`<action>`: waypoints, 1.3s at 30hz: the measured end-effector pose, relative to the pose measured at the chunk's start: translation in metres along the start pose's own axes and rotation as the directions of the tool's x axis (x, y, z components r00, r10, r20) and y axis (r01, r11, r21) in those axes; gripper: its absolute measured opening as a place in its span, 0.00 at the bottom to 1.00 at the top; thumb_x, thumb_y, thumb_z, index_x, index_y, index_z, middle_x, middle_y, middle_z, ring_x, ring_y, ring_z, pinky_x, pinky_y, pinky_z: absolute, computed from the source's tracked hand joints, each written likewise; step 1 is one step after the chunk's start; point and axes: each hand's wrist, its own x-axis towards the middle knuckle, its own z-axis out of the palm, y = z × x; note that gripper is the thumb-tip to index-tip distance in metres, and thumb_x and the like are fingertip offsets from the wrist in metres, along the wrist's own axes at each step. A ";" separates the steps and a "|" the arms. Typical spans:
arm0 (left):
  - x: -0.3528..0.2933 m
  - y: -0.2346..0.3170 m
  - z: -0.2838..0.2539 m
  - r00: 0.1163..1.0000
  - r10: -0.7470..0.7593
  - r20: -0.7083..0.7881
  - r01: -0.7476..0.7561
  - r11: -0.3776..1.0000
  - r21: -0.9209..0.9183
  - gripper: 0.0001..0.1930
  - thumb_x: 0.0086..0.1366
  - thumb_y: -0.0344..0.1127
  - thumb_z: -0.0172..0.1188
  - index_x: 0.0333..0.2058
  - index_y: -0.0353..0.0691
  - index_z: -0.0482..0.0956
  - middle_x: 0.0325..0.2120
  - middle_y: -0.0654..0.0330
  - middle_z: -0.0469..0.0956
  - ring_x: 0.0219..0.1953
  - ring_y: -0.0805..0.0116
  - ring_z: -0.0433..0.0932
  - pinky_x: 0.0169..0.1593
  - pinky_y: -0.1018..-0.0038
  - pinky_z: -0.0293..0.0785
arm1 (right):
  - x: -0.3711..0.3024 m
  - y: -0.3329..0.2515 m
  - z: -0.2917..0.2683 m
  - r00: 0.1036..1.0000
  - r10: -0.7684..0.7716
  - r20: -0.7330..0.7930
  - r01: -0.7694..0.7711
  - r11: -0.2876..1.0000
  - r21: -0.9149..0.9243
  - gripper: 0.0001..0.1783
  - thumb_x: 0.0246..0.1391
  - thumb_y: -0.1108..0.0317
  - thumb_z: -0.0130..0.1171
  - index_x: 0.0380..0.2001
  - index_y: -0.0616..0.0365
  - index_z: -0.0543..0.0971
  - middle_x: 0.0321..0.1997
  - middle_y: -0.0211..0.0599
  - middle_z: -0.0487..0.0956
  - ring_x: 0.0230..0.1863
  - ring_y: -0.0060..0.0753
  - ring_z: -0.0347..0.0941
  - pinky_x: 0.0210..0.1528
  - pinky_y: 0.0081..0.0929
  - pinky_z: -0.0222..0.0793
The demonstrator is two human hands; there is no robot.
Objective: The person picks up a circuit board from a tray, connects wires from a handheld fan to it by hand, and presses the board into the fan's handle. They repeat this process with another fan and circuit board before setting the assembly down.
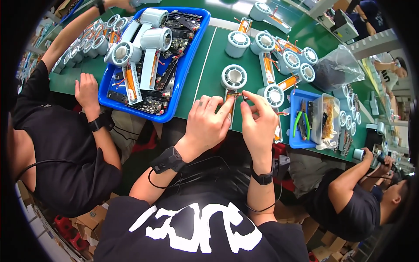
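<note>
Circuit boards point(168, 78) crowd the blue tray point(135, 112) on the green worktop point(218, 54). Rightward, the left hand point(207, 120) touches the open handle point(231, 117) of a handheld fan point(234, 77), its grip unclear. Beside that handle, the right hand point(259, 122) curls thumb toward forefinger; whether they pinch anything, I cannot tell. Tugging hard could strain the fan's wiring; pressing unevenly might tip it.

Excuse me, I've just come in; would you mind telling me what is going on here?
A person has both hands at a pale blue fan-shaped unit on the green table. The left hand reaches to its open handle, and the right hand is close beside; whether it pinches anything is too small to tell. Similar units lie to the right, and a blue tray of circuit boards stands to the left.
</note>
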 end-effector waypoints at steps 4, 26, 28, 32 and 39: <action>0.006 0.008 -0.014 0.991 -0.076 0.109 0.062 0.990 0.128 0.21 0.57 0.31 0.61 0.51 0.37 0.80 0.39 0.56 0.74 0.41 0.57 0.74 0.46 0.63 0.73 | -0.002 -0.005 0.008 1.000 0.021 0.021 -0.021 1.000 0.004 0.13 0.56 0.77 0.61 0.45 0.65 0.81 0.42 0.47 0.82 0.29 0.34 0.79 0.33 0.29 0.75; -0.013 -0.052 -0.009 0.949 -0.294 0.115 0.297 0.708 -0.641 0.15 0.60 0.22 0.52 0.45 0.26 0.80 0.39 0.43 0.83 0.38 0.49 0.84 0.42 0.66 0.80 | -0.015 0.004 0.093 0.945 -0.251 -0.210 0.135 0.884 -0.448 0.15 0.55 0.76 0.63 0.47 0.65 0.82 0.43 0.46 0.79 0.43 0.47 0.77 0.42 0.37 0.75; -0.015 -0.060 -0.010 0.955 -0.274 0.116 0.281 0.703 -0.654 0.15 0.60 0.23 0.53 0.45 0.26 0.80 0.39 0.43 0.83 0.38 0.48 0.84 0.41 0.65 0.80 | -0.014 0.003 0.100 0.950 -0.223 -0.219 0.107 0.891 -0.441 0.15 0.55 0.77 0.63 0.47 0.65 0.82 0.42 0.46 0.79 0.43 0.47 0.77 0.43 0.38 0.75; -0.015 -0.076 -0.012 0.960 -0.261 0.098 0.256 0.689 -0.677 0.14 0.59 0.22 0.53 0.44 0.27 0.80 0.37 0.43 0.82 0.36 0.45 0.82 0.39 0.62 0.80 | -0.011 -0.001 0.116 0.967 -0.106 -0.231 0.022 0.940 -0.341 0.15 0.55 0.76 0.63 0.46 0.65 0.83 0.44 0.46 0.78 0.46 0.46 0.76 0.45 0.38 0.74; -0.012 -0.092 -0.016 0.960 -0.264 0.095 0.247 0.634 -0.733 0.13 0.59 0.21 0.54 0.43 0.27 0.80 0.36 0.43 0.82 0.35 0.46 0.82 0.38 0.62 0.79 | -0.002 0.008 0.133 0.941 -0.215 -0.262 0.095 0.909 -0.405 0.18 0.57 0.75 0.61 0.51 0.68 0.75 0.46 0.50 0.75 0.48 0.53 0.72 0.49 0.43 0.71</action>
